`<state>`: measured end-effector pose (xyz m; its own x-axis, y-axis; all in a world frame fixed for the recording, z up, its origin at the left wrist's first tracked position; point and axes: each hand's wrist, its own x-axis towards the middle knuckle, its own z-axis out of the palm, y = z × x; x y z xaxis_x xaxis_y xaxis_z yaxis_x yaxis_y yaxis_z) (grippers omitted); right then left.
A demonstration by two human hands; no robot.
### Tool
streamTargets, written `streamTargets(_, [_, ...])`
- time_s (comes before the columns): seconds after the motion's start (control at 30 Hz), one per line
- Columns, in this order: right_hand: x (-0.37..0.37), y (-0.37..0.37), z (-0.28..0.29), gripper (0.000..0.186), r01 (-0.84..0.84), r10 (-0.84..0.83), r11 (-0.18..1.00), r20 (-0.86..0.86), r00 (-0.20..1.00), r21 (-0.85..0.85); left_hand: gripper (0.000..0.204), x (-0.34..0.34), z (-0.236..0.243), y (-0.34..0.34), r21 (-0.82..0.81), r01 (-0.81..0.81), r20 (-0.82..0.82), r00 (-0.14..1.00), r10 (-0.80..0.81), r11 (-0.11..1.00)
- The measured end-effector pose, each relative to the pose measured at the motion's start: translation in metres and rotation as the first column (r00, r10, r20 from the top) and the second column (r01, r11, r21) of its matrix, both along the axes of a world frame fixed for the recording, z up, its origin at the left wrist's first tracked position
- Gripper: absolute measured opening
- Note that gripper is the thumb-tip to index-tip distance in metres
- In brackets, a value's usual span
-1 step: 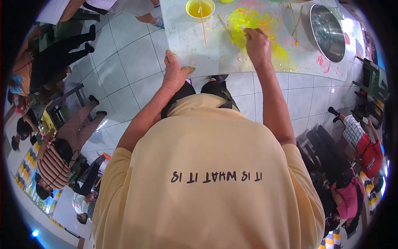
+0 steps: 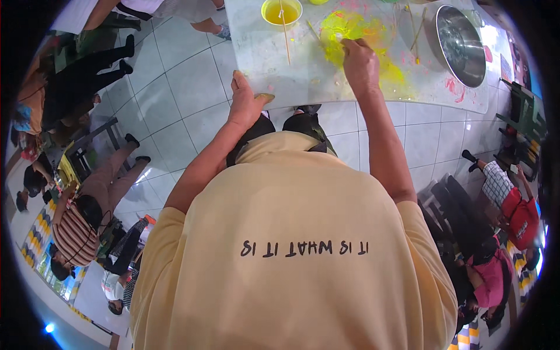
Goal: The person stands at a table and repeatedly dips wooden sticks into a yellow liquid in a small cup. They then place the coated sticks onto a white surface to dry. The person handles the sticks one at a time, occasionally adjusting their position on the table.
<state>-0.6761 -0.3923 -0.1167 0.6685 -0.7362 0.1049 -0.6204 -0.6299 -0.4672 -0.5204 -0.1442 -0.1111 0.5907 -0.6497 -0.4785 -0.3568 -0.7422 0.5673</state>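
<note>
My right hand (image 2: 361,65) is over the table (image 2: 274,76), its fingers closed in a pinch on a small whitish piece (image 2: 339,36) too small to name. Beneath the fingertips spreads a bright yellow smear (image 2: 344,26) with pinkish patches. At the near left corner of the table, my left hand (image 2: 246,106) rests against the edge with fingers apart and one yellow-stained fingertip. To the left of the smear stands a bowl (image 2: 268,13) of yellow liquid, with a thin stick (image 2: 286,35) leaning across its rim.
A large steel basin (image 2: 461,46) stands at the table's right, near pink smears (image 2: 455,90). Thin sticks (image 2: 417,38) lie between the basin and the yellow smear. Several people sit or stand around on the tiled floor (image 2: 175,76), with dark chairs (image 2: 522,108) at the right.
My right hand has shifted slightly left over the yellow smear. My left hand stays in place at the table's corner.
</note>
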Motion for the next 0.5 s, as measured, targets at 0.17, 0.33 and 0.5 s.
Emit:
streamTargets(0.17, [0.015,0.016,0.002,0.015,-0.012,0.005,0.998,-0.124,0.992,-0.055,0.099,-0.003,-0.009,0.005,-0.036,-0.012,0.072,0.997,0.014,0.999])
streamTargets(0.33, [0.027,0.041,0.009,0.015,0.024,-0.047,0.989,-0.147,0.988,-0.149,0.104,-0.003,-0.003,0.003,-0.007,-0.038,0.031,0.999,0.039,0.999])
streamTargets(0.5, [0.017,0.029,-0.002,0.016,-0.040,0.022,0.990,-0.136,0.990,-0.133,0.108,0.000,0.001,0.001,0.005,-0.008,-0.008,1.000,0.008,1.000])
